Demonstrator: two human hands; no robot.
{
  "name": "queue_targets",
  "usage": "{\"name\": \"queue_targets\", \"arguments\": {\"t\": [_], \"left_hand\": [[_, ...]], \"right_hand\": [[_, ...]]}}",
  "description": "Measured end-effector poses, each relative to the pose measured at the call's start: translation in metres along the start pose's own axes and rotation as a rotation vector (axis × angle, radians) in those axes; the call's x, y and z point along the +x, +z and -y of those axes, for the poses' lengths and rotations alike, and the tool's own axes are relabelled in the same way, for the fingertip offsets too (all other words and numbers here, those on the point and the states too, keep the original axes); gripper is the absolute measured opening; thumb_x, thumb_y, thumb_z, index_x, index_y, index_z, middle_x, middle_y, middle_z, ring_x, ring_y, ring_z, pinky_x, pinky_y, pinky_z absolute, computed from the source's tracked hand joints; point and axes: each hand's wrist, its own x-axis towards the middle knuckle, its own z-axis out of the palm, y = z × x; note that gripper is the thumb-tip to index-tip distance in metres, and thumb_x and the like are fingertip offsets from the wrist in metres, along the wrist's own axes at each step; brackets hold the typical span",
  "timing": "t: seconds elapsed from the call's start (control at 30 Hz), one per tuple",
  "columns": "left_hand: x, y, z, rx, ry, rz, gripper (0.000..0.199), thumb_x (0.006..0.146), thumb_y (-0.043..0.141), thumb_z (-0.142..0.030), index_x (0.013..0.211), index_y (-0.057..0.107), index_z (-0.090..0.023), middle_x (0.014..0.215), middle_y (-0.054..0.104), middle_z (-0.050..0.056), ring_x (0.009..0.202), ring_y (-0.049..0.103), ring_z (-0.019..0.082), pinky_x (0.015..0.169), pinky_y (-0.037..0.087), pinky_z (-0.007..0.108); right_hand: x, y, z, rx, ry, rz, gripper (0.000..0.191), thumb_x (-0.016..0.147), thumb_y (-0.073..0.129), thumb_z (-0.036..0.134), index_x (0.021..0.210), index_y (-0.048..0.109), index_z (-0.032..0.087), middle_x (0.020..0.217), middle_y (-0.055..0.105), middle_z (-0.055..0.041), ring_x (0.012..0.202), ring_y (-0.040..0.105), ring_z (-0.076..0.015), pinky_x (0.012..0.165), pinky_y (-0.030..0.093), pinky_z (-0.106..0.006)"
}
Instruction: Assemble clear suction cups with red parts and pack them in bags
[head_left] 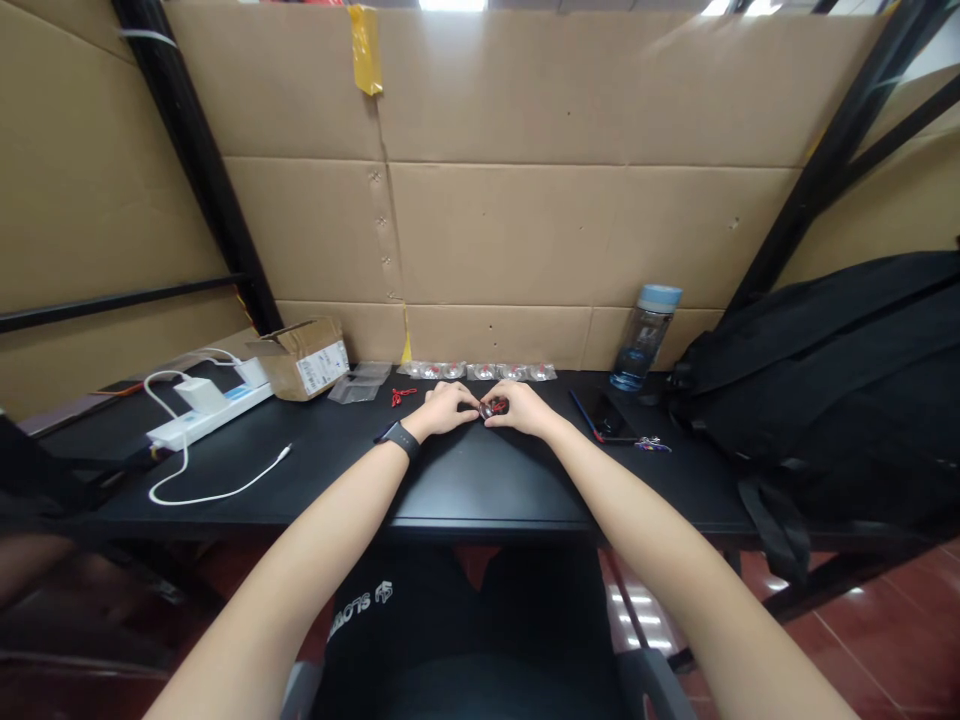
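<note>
Shiny red-dark piece (487, 409) between hands: left hand (448, 408) at left edge, right hand (517, 408) at right; fingers pinched nearly closed around it; long axis unclear.

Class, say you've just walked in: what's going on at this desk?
A seated person's left hand and right hand hold a small dark item with red beside it, too small to identify. Red pieces lie near the left hand. Small clear packets line the back of the desk.
</note>
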Motion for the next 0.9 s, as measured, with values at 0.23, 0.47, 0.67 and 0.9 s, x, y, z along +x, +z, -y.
{"name": "queue_targets", "arguments": {"t": [0.23,0.47,0.67,0.9], "left_hand": [[0.0,-0.004,0.002,0.002,0.015,0.011,0.029,0.092,0.059,-0.035,0.114,0.077,-0.038,0.133,0.064,0.003,0.124,0.051,0.031,0.104,0.041,0.05],[0.0,-0.003,0.005,0.005,0.029,0.041,0.034,0.091,0.059,-0.03,0.119,0.075,-0.04,0.135,0.064,0.002,0.126,0.051,0.03,0.107,0.04,0.048],[-0.001,-0.009,0.004,0.038,0.034,0.014,0.03,0.092,0.059,-0.035,0.116,0.076,-0.04,0.127,0.068,0.003,0.123,0.055,0.031,0.104,0.042,0.048],[-0.013,-0.046,0.054,0.154,-0.304,-0.314,0.025,0.088,0.064,-0.033,0.109,0.077,-0.033,0.123,0.073,0.007,0.122,0.057,0.034,0.101,0.043,0.051]], "right_hand": [[-0.001,0.002,-0.002,0.056,0.031,-0.015,0.046,0.068,0.091,0.023,0.111,0.076,0.024,0.101,0.076,-0.0031,0.09,0.071,-0.0196,0.085,0.053,-0.029],[-0.001,0.002,-0.001,0.064,-0.002,-0.032,0.043,0.072,0.088,0.02,0.113,0.075,0.025,0.105,0.074,-0.0035,0.094,0.07,-0.0198,0.086,0.054,-0.03],[-0.001,0.0,0.001,0.156,-0.001,-0.075,0.03,0.073,0.082,0.016,0.102,0.078,0.021,0.101,0.072,-0.0047,0.088,0.07,-0.0183,0.083,0.057,-0.03],[-0.001,-0.008,0.001,0.198,0.035,-0.148,0.03,0.07,0.082,0.012,0.098,0.076,0.019,0.102,0.068,-0.0049,0.083,0.07,-0.0166,0.084,0.058,-0.033]]}}
